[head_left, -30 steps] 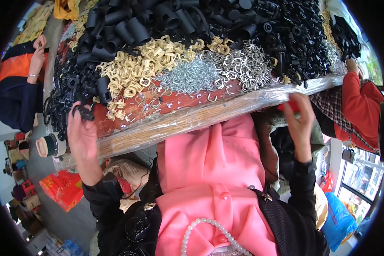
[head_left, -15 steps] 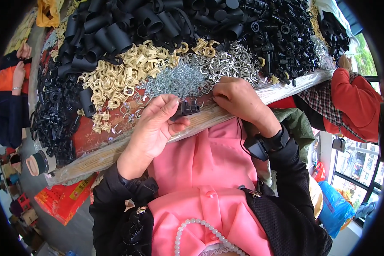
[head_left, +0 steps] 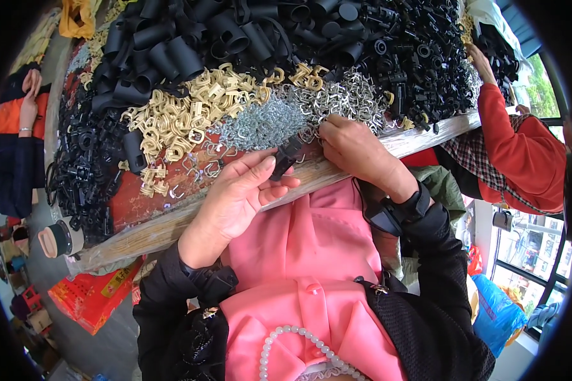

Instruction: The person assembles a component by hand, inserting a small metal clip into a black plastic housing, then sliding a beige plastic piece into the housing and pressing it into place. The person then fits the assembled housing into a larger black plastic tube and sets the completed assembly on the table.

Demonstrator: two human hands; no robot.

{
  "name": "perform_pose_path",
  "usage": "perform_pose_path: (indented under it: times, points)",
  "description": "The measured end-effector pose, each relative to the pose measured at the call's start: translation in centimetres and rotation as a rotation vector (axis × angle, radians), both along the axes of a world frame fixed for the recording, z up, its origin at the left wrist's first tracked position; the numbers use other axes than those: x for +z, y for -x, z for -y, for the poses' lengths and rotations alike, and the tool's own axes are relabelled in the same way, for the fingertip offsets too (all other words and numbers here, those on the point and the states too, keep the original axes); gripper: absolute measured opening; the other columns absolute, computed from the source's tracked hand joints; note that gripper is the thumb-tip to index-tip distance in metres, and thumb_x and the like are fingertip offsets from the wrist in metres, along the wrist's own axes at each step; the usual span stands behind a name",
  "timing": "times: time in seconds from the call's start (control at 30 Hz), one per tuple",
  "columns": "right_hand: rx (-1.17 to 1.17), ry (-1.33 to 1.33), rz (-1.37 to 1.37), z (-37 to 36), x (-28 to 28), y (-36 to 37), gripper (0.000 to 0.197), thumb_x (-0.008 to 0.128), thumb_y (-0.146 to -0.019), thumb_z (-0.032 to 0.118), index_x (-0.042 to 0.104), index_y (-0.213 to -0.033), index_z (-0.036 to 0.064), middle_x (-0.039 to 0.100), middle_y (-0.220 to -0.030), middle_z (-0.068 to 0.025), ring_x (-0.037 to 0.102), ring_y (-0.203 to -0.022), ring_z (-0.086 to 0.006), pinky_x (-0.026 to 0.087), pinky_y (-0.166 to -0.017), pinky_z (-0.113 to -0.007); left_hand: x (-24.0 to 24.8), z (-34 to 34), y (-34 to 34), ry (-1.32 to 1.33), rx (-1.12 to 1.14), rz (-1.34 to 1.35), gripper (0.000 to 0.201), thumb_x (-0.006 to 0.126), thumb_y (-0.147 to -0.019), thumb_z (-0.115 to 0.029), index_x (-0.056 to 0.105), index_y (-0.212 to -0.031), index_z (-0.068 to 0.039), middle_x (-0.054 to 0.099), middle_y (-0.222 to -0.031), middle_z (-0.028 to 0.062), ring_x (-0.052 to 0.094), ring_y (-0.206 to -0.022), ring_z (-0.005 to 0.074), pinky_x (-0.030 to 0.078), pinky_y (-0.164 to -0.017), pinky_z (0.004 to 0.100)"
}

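Note:
Between the thumb and fingers of my left hand is a small black plastic fitting, tilted upward above the table's wooden edge. My right hand is closed, with its fingertips turned in beside the silver metal hooks; whatever it grips is hidden. A short bit of bent silver wire shows between the two hands. Just beyond the fitting lies a heap of small shiny screws. To the left of the screws are cream plastic clips.
Large black plastic tubes are heaped at the back, with small black parts to their right and more black parts on the left. A roll of tape sits at the near left corner. Co-workers stand at both sides, one in a red sleeve.
My left hand has moved slightly right and turned the black fitting from lying level to tilted upward. My right hand has barely moved. At the right, the co-worker's arm now reaches farther over the table.

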State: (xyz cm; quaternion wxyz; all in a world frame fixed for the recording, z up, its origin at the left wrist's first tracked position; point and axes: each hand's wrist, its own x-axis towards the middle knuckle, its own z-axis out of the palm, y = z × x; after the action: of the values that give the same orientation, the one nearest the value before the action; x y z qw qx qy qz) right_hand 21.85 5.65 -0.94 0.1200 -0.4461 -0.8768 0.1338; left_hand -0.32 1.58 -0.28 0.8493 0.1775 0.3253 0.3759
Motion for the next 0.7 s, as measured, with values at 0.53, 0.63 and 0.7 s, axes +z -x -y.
perform_pose_path:
  times: [0.53,0.63,0.7]
  points:
    - [-0.001,-0.043,-0.486,5.1,3.4,2.0,0.015,0.062,-0.065,-0.003,0.057,-0.078,0.0002,0.050,-0.071,-0.0077,0.053,-0.060,-0.0220,0.043,-0.051,-0.029,0.5,0.8,-2.2,-0.045,-0.109,0.050,0.029,0.048,-0.086,-0.012,0.047,-0.110,0.003,0.058,-0.097,0.0109,0.060,-0.083,0.0178,0.050,-0.075,0.0282]
    - [0.019,-0.044,-0.398,5.2,3.5,2.0,0.015,0.062,-0.063,-0.002,0.057,-0.077,0.0004,0.050,-0.070,-0.0078,0.053,-0.060,-0.0228,0.043,-0.051,-0.029,0.5,1.1,-2.5,-0.119,-0.129,-0.020,0.032,0.049,-0.086,-0.013,0.046,-0.113,0.003,0.058,-0.097,0.0094,0.059,-0.084,0.0162,0.049,-0.077,0.0275]
    - [0.022,-0.013,-0.389,5.1,3.4,2.0,0.015,0.062,-0.062,-0.002,0.056,-0.075,0.0009,0.050,-0.070,-0.0079,0.053,-0.058,-0.0238,0.043,-0.050,-0.030,0.3,1.2,-2.4,-0.145,-0.151,-0.046,0.032,0.049,-0.086,-0.013,0.045,-0.114,0.003,0.057,-0.098,0.0092,0.059,-0.085,0.0159,0.049,-0.077,0.0273]
